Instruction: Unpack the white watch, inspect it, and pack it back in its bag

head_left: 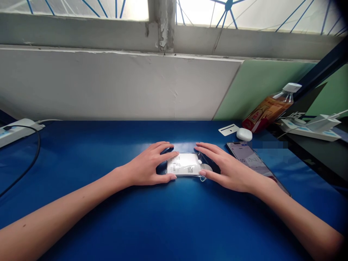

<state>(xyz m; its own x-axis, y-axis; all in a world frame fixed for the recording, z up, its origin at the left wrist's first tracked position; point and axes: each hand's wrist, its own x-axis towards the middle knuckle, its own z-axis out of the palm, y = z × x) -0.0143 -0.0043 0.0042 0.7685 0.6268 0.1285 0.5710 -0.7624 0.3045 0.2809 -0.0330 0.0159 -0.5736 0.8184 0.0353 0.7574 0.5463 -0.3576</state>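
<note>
Both hands are lying open, fingers spread, on a blue tabletop (108, 152). The left hand (148, 166) and right hand (228, 168) are touching opposite ends of a small clear plastic packet with a white label (185, 165).

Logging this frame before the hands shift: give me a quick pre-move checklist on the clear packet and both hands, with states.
1. Small clear plastic packet with a white label lies flat on the glossy blue table: ok.
2. Left hand touches the packet's left edge, thumb at the near corner: ok.
3. Right hand touches the packet's right end, fingers spread over it: ok.
4. Packet lifted or pinched in a closed grip: not ok, both hands lie open and flat.
5. Black smartphone with lit screen lies apart from the packet, just beyond the right hand: ok.
6. What the packet holds: cannot tell.
</note>
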